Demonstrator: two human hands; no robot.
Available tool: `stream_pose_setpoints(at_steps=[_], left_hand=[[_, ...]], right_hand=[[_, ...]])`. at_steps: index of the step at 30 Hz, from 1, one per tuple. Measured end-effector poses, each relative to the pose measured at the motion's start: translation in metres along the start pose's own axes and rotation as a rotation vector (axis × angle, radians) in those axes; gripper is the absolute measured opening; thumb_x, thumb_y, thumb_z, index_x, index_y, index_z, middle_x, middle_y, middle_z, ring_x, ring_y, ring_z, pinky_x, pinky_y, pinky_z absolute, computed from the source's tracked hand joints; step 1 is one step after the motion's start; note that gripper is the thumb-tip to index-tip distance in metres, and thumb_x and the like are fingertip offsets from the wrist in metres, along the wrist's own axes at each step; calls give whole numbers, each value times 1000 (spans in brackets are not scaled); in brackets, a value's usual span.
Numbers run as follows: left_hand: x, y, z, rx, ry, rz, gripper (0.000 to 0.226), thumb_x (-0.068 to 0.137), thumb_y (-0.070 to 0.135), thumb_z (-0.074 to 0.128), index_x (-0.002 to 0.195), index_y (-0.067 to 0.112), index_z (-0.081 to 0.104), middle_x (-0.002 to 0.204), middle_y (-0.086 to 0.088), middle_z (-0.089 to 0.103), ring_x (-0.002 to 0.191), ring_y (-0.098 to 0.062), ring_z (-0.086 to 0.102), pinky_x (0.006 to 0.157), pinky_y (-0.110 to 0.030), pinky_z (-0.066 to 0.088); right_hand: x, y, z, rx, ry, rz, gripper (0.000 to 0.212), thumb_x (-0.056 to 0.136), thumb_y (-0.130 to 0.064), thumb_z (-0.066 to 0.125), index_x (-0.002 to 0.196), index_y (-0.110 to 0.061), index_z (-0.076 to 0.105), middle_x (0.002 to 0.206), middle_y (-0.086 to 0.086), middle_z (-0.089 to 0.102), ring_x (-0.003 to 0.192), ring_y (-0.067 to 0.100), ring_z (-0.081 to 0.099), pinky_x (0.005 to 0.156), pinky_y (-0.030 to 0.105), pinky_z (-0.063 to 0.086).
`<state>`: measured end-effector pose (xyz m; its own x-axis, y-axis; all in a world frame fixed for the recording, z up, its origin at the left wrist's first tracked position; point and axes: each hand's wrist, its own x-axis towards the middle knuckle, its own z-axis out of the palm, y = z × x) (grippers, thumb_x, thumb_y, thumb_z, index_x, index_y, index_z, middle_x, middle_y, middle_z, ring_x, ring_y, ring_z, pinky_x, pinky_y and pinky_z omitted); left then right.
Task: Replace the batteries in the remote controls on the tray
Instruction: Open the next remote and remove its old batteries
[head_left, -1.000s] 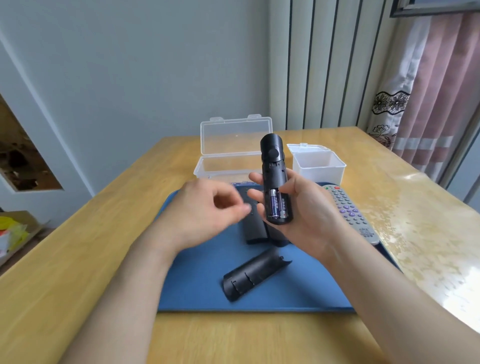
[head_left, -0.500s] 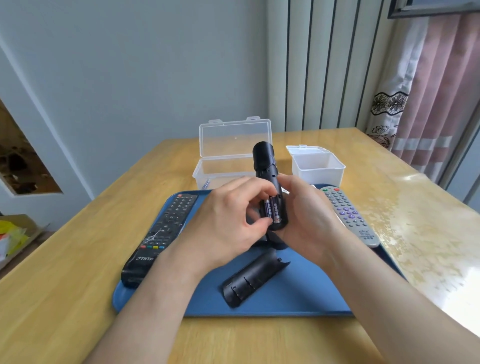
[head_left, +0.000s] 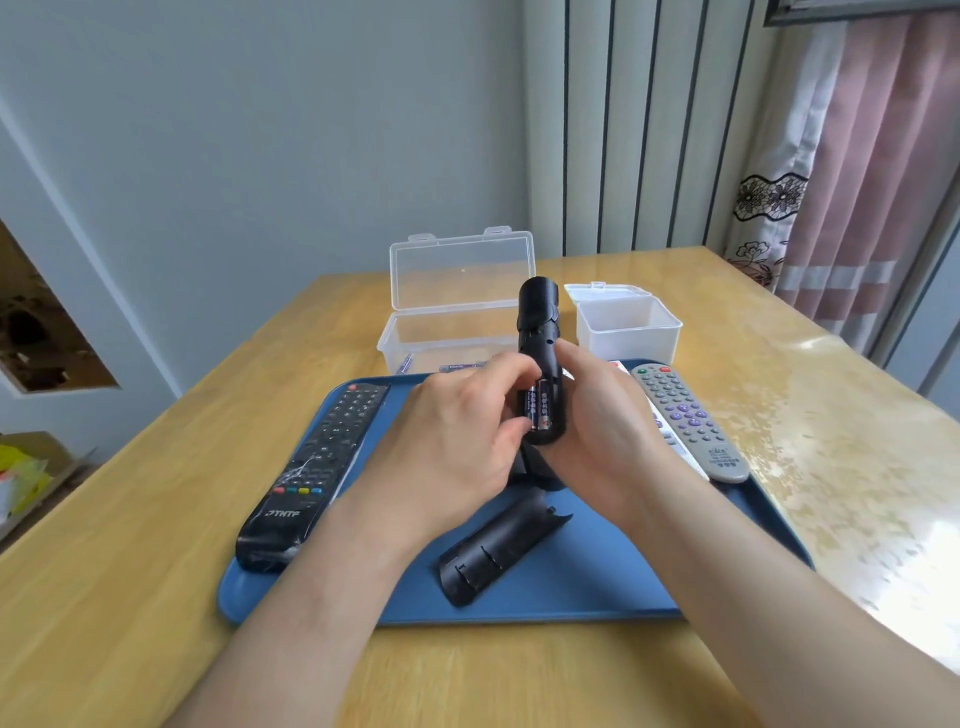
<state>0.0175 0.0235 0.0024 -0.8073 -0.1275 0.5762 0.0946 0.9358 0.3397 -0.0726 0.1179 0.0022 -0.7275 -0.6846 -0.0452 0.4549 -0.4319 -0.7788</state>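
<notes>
Now, your left hand (head_left: 457, 441) pinches the batteries (head_left: 537, 408) seated in the black remote (head_left: 537, 312), held upright above the tray (head_left: 597, 587) by your right hand (head_left: 602, 431), curled round its back. Removal step, likely. Next: lever one cell out, remote steady.

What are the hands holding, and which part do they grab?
The right hand grips the upright black remote around its lower end. The left hand pinches the batteries in its open compartment.
</notes>
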Motion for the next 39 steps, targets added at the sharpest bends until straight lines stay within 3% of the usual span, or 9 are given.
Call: stream_pose_setpoints(at_steps=[3, 8, 13, 17, 21, 24, 30, 34, 39], left_hand=[[0, 1, 1, -53, 23, -19, 33, 82, 9, 63, 113, 18, 57, 99, 4, 68, 90, -15, 65, 85, -35, 51], [3, -2, 9, -95, 113, 7, 28, 83, 6, 53, 110, 11, 58, 101, 3, 57, 93, -16, 58, 85, -34, 50], [3, 1, 5, -183, 117, -77, 27, 79, 9, 55, 104, 19, 58, 87, 5, 55, 82, -10, 54, 67, -7, 37], [2, 2, 4, -308, 115, -146, 24, 76, 14, 60, 99, 22, 57, 80, -1, 51, 67, -13, 50, 59, -14, 39], [-1, 4, 4, -345, 181, -143, 27, 72, 8, 63, 93, 21, 52, 71, -4, 48, 63, -22, 49, 59, -25, 44], [-2, 9, 12, -341, 187, -120, 29, 75, 3, 62, 96, 19, 51, 75, -4, 52, 66, -20, 52, 63, -34, 49], [2, 0, 16, -257, 263, -233, 37, 78, 19, 74, 114, 25, 67, 84, 8, 55, 65, -14, 54, 68, -23, 50], [2, 5, 15, -260, 296, -260, 25, 77, 10, 77, 94, 26, 70, 81, 7, 65, 67, -8, 62, 69, -20, 52], [8, 7, 1, -753, 326, -392, 25, 84, -3, 48, 85, 16, 63, 68, 10, 62, 65, -13, 62, 64, -26, 54]], right_hand=[[-3, 2, 2, -2, -26, -46, 15, 100, -9, 38, 98, -6, 53, 72, 10, 57, 65, 22, 61, 62, 32, 50], [-7, 3, 7, -27, -70, -105, 24, 102, -5, 34, 101, -5, 58, 72, 8, 59, 65, 19, 61, 55, 24, 52], [-10, 6, 10, -55, -84, -104, 30, 102, -1, 32, 94, -3, 61, 75, 12, 60, 71, 25, 63, 59, 30, 56], [-12, 9, 10, -72, -112, -86, 32, 101, 0, 32, 86, -5, 60, 79, 14, 57, 64, 24, 63, 54, 27, 52], [-10, 9, 9, -55, -93, -79, 33, 101, -2, 32, 86, -5, 61, 74, 14, 58, 62, 23, 59, 62, 31, 49], [-5, 4, 6, 33, -60, -70, 29, 101, -4, 32, 87, -6, 57, 69, 9, 56, 59, 19, 56, 55, 28, 51], [-2, 7, 2, 73, -90, 22, 29, 101, -7, 32, 113, -6, 59, 97, 18, 56, 89, 30, 55, 72, 36, 49], [-2, 7, 1, 88, -104, 56, 32, 101, -9, 31, 119, -9, 57, 106, 19, 56, 99, 32, 55, 87, 43, 44], [-1, 4, -3, 60, -67, 61, 27, 102, -15, 38, 118, -12, 59, 110, 11, 66, 91, 24, 64, 87, 42, 52]])
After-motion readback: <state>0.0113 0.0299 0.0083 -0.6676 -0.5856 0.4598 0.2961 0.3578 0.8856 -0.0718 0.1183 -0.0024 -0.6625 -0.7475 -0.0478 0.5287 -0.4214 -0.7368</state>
